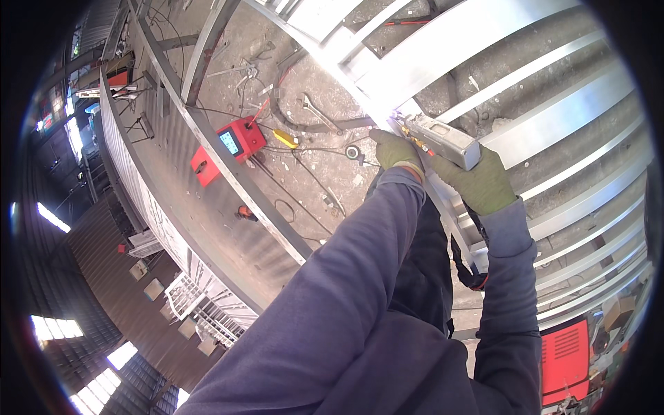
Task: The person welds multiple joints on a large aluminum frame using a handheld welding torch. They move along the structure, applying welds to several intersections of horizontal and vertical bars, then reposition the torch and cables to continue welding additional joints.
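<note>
Gritty concrete floor (332, 81); ribbed wall (104, 245). Right hand (485, 184) grips boxy welding torch (448, 140) at metal frame (553, 129) edge; left hand (395, 150), grasp unclear.

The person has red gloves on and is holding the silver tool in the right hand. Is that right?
Not quite. The head view shows that the gloves are green, not red. The silver tool is indeed in the right hand.

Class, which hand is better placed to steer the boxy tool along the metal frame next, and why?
Probably the right hand: it grips the boxy tool at its rear end. The left hand is curled near the tip, beside the metal frame.
</note>
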### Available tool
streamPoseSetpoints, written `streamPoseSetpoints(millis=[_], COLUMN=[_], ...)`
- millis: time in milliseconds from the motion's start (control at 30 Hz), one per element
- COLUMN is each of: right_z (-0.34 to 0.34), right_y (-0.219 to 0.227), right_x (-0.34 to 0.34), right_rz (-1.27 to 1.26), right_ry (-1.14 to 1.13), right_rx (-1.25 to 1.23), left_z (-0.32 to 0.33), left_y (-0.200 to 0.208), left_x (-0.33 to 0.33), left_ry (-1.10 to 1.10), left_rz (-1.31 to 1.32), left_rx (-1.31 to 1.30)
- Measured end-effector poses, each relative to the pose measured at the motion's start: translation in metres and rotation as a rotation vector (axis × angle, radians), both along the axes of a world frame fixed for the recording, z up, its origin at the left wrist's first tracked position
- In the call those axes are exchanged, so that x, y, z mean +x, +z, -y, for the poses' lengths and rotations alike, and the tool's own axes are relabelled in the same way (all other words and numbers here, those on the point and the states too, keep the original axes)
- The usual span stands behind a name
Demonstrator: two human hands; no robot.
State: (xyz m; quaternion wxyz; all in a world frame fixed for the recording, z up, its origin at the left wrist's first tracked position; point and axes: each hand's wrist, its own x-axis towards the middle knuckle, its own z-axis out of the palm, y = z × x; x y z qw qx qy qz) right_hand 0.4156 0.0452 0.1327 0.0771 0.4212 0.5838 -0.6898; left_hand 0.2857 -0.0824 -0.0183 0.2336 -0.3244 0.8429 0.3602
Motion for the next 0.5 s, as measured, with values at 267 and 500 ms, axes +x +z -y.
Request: streamPoseSetpoints(millis=[267,500], right_z=[0.006,0.006], right_y=[-0.001,0.004], right_x=[0.005,0.009], right_rz=[-0.003,0.029], right_ry=[-0.004,-0.027], right_rx=[0.053,0.048], left_z=[-0.028,-0.024], left_y=[0.059,0.051], left_x=[-0.002,0.002], left_ry=[0.133,0.060], left_rz=[0.072,0.031], left_rx=[0.096,0.091])
